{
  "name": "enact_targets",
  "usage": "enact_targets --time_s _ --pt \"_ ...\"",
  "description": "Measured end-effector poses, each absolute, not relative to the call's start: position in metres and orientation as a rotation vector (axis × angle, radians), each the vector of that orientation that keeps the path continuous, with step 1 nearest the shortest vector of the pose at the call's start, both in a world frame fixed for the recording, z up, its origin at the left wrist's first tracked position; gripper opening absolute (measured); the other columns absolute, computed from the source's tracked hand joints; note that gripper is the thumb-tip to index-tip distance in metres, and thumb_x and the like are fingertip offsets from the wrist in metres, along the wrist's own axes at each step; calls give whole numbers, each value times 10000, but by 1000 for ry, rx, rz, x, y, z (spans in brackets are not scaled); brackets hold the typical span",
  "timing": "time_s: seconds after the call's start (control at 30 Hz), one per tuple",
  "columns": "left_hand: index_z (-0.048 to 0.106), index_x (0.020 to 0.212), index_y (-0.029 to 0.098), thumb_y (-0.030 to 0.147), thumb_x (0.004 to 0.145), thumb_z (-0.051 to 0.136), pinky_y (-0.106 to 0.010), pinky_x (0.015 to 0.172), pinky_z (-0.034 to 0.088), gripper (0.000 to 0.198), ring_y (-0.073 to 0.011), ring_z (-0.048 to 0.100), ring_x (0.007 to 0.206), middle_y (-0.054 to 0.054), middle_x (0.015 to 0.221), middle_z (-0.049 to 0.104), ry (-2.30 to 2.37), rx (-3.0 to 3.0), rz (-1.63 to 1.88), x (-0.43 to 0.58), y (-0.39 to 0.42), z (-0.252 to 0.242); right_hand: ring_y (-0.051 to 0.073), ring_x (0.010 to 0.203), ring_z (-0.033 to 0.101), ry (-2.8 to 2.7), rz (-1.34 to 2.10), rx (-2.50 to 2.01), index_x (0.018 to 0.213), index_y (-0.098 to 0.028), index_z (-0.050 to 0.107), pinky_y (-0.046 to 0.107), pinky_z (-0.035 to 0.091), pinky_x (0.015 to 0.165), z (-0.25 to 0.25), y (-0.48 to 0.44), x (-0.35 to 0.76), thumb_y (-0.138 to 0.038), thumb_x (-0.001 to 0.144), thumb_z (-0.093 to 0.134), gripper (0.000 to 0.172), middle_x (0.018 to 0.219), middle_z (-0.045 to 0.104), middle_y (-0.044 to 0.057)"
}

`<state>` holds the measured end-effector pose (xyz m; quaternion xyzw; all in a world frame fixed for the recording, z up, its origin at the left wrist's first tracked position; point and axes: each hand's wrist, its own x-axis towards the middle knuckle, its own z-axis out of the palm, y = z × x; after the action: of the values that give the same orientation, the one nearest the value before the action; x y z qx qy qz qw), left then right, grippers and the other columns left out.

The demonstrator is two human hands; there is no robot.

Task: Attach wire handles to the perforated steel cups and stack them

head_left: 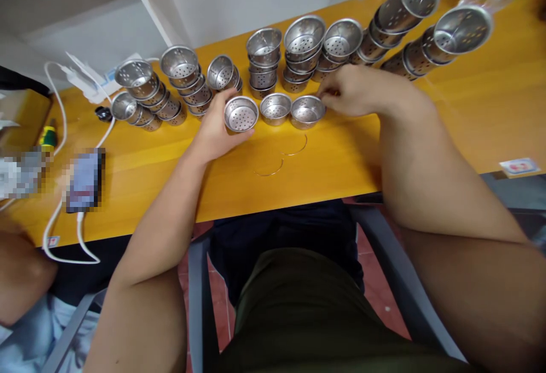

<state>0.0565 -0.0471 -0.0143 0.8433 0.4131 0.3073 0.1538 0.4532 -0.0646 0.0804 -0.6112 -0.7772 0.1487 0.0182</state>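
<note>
My left hand [218, 128] curls around the side of a small perforated metal cup [241, 116], thumb at the front. To its right stand a second perforated cup [276, 110] and a third cup [307, 112], side by side in a row. My right hand [347, 90] is closed, with its bent fingertips beside the third cup's right rim; whatever they pinch, if anything, is hidden. Two thin curved wires, a right wire [298, 152] and a left wire [272, 174], lie on the table in front of the cups.
Stacks of perforated cups [262, 49] line the back of the yellow table [341, 168]. Tall stacks lean over at right [463, 32]. At left lie a phone [85, 181] on a white cable and a power strip [108, 83]. Another person's arm [25, 270] shows at lower left.
</note>
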Motion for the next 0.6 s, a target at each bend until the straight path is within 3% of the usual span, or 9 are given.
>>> enact_targets --time_s 0.1,0.2,0.47,0.6 --pt "395 1883 384 744 972 1118 -723 1627 469 1217 -476 609 1874 -169 1905 612 1086 2413 1033 53 -37 -22 332 1219 898 -2335 482 -1961 1447 -176 968 422 681 1094 76 -56 460 -59 1153 642 455 1389 972 151" --pt "429 1840 378 796 970 1100 -723 1588 526 1176 -469 667 1811 -173 1856 629 1033 2406 1066 53 -34 -25 348 1324 885 -2244 399 -2112 1590 -191 954 412 646 1103 75 -50 464 -84 1193 686 491 1547 943 170" --pt "518 1802 358 829 955 1079 -716 1539 585 1120 -464 724 1744 -176 1826 691 1063 2309 985 61 -51 -12 284 1064 797 -2431 370 -2148 1390 -100 977 392 492 874 76 -57 451 -108 1181 756 304 1391 957 221" --pt "547 1777 366 863 933 1094 -680 1480 654 1121 -454 748 1721 -165 1828 708 1058 2291 1002 60 -52 -11 286 1104 817 -2417 369 -2025 1447 -124 941 380 507 908 73 -56 451 -116 1147 807 328 1415 957 196"
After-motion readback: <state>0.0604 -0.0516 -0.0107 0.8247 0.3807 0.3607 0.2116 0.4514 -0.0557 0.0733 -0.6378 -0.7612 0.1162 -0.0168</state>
